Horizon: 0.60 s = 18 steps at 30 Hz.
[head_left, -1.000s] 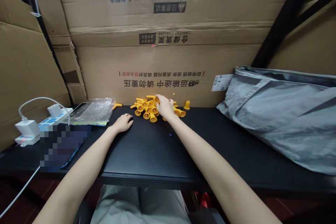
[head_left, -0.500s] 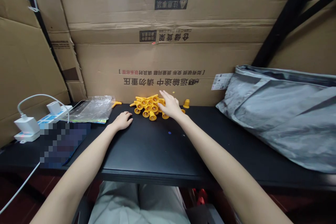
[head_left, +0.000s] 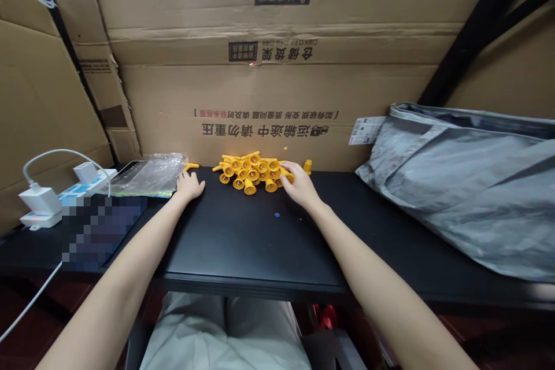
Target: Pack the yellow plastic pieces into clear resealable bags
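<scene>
A pile of small yellow bells with handles lies on the black tabletop against the cardboard, most of their flared mouths facing me. At the pile's right end is my right hand, its thumb and fingers apart and curved about the outermost bells, which it partly hides. It seems to touch them without a clear grip. My left hand rests open on the tabletop, left of the pile and beside a clear plastic bag. Just beyond its fingers lies a separate yellow piece. Another yellow bell stands behind my right hand.
On the right lies a large grey fabric bag. A white power strip with chargers and a cable occupies the left. Tall cardboard walls the back. A small blue disc lies on the black tabletop.
My right hand has moved from over the pile to its right end, uncovering more bells. My left hand has shifted left, away from the pile toward the plastic bag.
</scene>
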Available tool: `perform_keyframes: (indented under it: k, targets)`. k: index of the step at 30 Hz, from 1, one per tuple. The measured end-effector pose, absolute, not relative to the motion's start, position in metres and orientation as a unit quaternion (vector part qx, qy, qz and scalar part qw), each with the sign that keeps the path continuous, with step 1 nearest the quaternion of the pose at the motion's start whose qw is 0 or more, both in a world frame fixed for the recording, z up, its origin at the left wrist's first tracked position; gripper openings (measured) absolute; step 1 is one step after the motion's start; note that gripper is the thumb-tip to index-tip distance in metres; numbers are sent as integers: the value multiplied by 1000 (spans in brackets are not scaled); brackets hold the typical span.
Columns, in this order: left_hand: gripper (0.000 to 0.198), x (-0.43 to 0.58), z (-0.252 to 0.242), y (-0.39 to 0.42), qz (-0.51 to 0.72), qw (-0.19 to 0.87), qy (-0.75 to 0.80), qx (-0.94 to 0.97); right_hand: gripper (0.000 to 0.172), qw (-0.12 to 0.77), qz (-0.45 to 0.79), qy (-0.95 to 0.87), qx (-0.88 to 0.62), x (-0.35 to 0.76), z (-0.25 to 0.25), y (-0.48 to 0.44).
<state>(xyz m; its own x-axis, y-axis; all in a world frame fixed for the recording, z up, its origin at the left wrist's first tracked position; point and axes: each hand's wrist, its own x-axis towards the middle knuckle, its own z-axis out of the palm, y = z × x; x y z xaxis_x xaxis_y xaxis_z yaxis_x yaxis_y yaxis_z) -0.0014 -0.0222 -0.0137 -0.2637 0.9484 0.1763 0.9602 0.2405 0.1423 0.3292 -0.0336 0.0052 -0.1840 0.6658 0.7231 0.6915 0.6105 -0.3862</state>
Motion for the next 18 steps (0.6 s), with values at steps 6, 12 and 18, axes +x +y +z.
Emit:
perform_keyframes:
  k: [6,12,18]
  targets:
    - [59,-8,-5,-17,-85,20,-803,-590,33,432,-12,-782,-449,326,5,-40]
    - [47,-10,0,-14,-81,25,-779,-622,31,434,-21,-793,-428,326,5,-40]
    - [41,-7,-1,-19,-73,28,-739,-669,28,446,-25,-799,-403,329,1,-35]
